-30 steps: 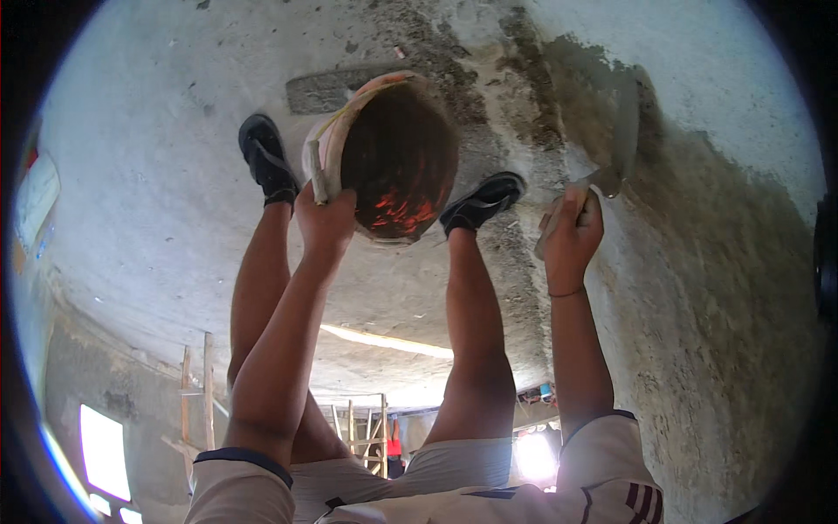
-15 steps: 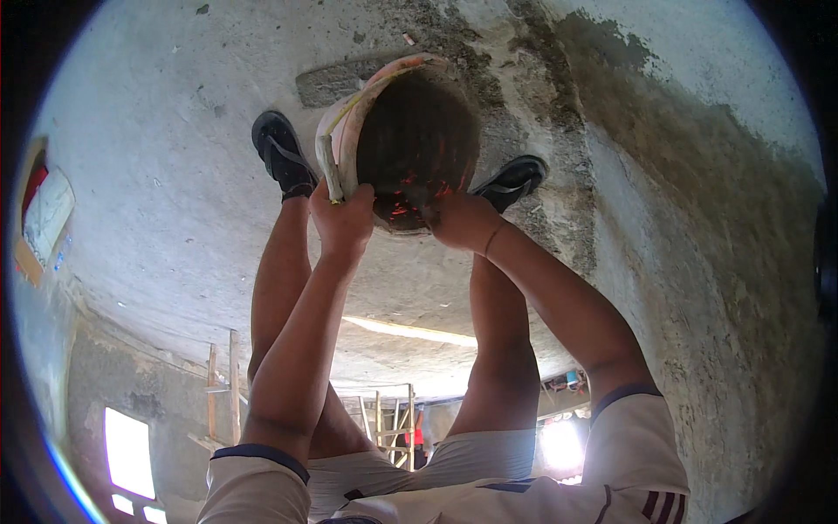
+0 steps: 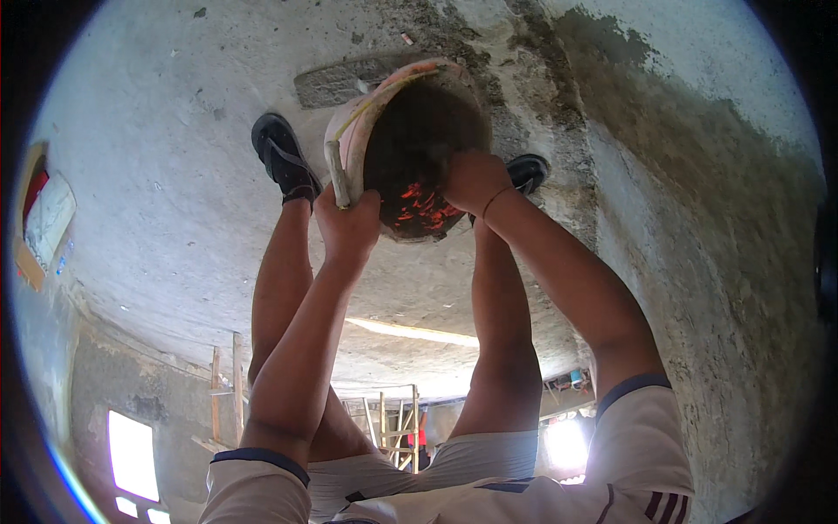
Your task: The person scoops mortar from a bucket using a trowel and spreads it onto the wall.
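My left hand (image 3: 347, 225) is closed on the near left rim of a pinkish bucket (image 3: 346, 144), beside its pale wrapped handle (image 3: 339, 175). The bucket is tipped toward me; its dark inside shows orange-red streaks low down. My right hand (image 3: 476, 183) is closed and reaches inside the bucket from the right; the trowel it held a second ago is mostly hidden in the dark there. Just beyond the bucket a flat grey plastering float (image 3: 330, 86) lies on the concrete floor.
My sandalled feet (image 3: 281, 153) flank the bucket. A rough, partly damp cement wall (image 3: 690, 227) rises on the right. A box with odds and ends (image 3: 44, 218) sits at the far left. Wooden scaffolding (image 3: 397, 419) and bright openings (image 3: 131, 450) show behind, at the bottom.
My right hand has moved from the wall side, where the trowel showed, leftward into the bucket, then slightly upward. The bucket and my left hand have shifted a little to the right.
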`<state>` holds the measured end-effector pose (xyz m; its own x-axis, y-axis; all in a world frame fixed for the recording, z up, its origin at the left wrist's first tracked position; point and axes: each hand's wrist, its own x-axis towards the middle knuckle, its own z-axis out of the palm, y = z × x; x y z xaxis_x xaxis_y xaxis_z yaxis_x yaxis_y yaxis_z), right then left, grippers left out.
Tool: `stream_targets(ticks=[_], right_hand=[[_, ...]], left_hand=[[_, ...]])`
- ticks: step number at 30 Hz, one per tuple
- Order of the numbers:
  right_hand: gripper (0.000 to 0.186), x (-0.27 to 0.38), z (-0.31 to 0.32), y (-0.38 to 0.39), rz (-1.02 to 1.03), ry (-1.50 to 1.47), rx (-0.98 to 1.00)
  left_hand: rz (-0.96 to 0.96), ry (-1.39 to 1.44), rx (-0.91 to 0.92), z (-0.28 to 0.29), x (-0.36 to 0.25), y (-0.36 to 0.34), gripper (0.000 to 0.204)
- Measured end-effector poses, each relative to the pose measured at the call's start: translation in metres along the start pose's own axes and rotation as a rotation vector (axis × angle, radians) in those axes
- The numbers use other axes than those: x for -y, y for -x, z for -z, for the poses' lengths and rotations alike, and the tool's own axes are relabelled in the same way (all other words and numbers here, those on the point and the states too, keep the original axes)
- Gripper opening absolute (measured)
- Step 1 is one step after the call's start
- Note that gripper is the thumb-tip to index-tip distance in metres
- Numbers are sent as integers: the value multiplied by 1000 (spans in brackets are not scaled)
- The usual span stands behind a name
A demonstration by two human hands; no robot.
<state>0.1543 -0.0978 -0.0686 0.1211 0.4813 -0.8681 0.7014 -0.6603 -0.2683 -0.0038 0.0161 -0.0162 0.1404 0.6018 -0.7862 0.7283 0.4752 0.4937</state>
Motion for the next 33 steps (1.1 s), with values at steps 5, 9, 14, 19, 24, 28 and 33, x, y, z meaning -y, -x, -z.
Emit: stream_targets(ticks=[5, 9, 14, 19, 24, 28, 33], right_hand=[[28, 0, 24, -16, 24, 27, -68], [19, 15, 22, -18, 19, 147, 6], [14, 17, 25, -15, 41, 129, -141], [15, 3, 15, -11, 193, 145, -319], [34, -10, 16, 3, 245, 187, -332], [41, -32, 13, 23, 347, 23, -485], [43, -63, -5, 60, 256, 9, -573]], left_hand=[[3, -17, -7, -3, -5, 6, 14], [4, 69, -53, -1, -6, 2, 13], [0, 2, 15, 7, -3, -4, 13], [56, 32, 11, 10, -9, -7, 12], [108, 81, 19, 13, -18, -6, 11], [88, 36, 32, 16, -2, -12, 10], [96, -38, 11, 10, -2, -14, 13]])
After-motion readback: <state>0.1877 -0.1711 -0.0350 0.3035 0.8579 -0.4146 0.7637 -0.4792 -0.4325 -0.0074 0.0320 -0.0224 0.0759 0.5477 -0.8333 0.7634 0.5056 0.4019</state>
